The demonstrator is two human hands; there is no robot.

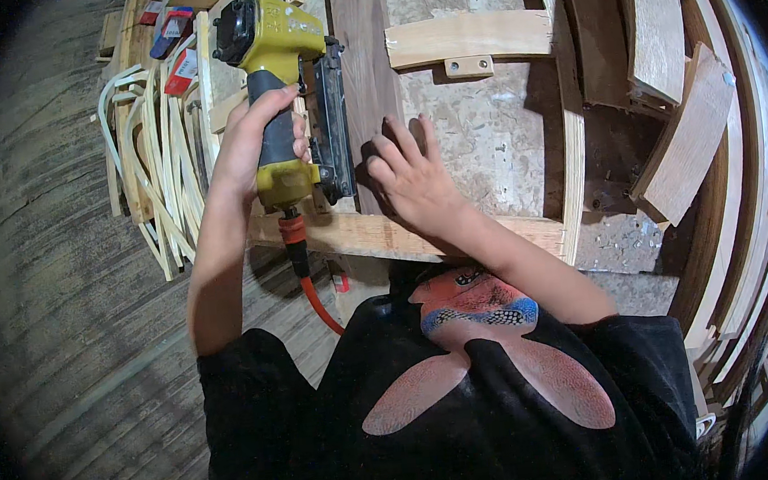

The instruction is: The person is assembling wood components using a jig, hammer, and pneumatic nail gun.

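Mid-fastening, by the look of it. Left hand [246, 147] wrapped tight round the grip of a yellow pneumatic nail gun [288, 103], nose and black magazine down against the left edge of a dark wood strip [366, 70]. Right hand [411, 179] spread nearly flat, fingers open, gripping nothing, pressing on the near end of that same strip. Strip running away from the body, up the middle of a chipboard work surface [484, 133], framed in front by a pale wooden rail [374, 233].

Done so far, seemingly: strip laid in place and held, gun brought to it. No nail heads discernible (too small to tell at this size), so impossible to say how many shots are in. Left, likely: most of the strip's far length.

Room for moving: clear stretch of strip ahead of the gun, further up the board. Tight between gun and right hand, fingertips just beside the magazine. Orange air hose [308, 278] hanging off the front rail, down beside the body. To the left, a bundle of bent pale slats [153, 168] near the gun arm's elbow side. To the right, curved wooden pieces [683, 144] stacked well apart from both hands; a small pale curved block [467, 37] lying across the board beyond the strip's right side.
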